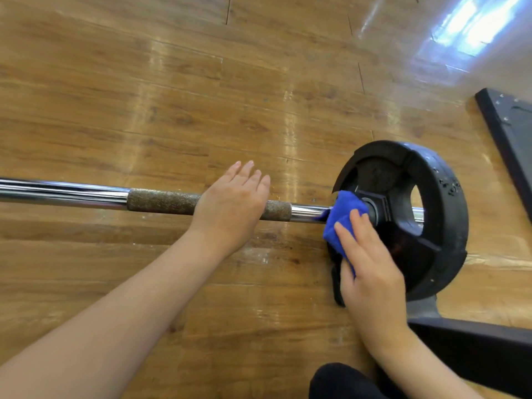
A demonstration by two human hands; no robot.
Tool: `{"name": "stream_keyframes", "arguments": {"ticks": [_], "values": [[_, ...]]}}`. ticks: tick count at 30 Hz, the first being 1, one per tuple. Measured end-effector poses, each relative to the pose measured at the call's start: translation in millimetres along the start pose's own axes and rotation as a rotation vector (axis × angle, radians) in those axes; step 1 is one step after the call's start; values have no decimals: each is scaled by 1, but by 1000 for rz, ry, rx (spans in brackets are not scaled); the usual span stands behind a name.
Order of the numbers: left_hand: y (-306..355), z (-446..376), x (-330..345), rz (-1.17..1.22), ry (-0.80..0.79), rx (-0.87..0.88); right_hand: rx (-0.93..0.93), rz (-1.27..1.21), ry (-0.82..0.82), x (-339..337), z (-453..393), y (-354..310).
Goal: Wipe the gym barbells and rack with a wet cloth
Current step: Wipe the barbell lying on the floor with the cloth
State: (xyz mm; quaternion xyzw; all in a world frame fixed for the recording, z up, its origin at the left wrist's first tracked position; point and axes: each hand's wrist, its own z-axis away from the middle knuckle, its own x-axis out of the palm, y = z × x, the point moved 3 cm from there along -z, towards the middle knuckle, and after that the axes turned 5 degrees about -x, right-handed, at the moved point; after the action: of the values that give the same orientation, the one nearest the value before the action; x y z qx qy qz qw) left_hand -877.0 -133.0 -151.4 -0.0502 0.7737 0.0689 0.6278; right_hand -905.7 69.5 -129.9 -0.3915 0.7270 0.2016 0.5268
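Blue cloth (342, 214) under flat right hand (371, 272)

— Where could a hand pass here?

— Above the long chrome steel bar with its rough knurled grip section (161, 201), the glossy wooden plank floor (172, 96) lies wide open from the left edge across to the plate. Below the bar, the floor at the left is crossed only by the bare left forearm.

— What blocks the right side?

— The round black rubber weight plate with cut-out openings (408, 214) stands upright on the bar's end. Beyond it, a flat black panel with small bolts (509, 125) lies at the right edge; a dark metal beam (475, 349) runs across the lower right corner, close under the plate.

— And along the bar itself?

— The left hand (233, 203) rests over the knurled section, and the right hand (371, 269) presses a folded blue microfibre cloth (342, 217) at the plate's hub. Only a short bare stretch of chrome separates them.
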Motion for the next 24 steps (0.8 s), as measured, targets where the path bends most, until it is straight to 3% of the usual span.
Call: {"name": "stream_keyframes", "arguments": {"ticks": [4,11,16,18,24], "values": [[1,0,-2,-19,-21,1,22,-8,-58,20,24,-1],[1,0,-5,-45,-144,-27,78,8,-26,21,-37,0],[1,2,-4,4,-21,-21,-17,-11,-91,18,19,1],[2,1,-3,-12,-62,-32,6,-38,-147,22,28,0],[0,-3,1,14,-14,-56,68,8,-93,27,-11,-7]]}}
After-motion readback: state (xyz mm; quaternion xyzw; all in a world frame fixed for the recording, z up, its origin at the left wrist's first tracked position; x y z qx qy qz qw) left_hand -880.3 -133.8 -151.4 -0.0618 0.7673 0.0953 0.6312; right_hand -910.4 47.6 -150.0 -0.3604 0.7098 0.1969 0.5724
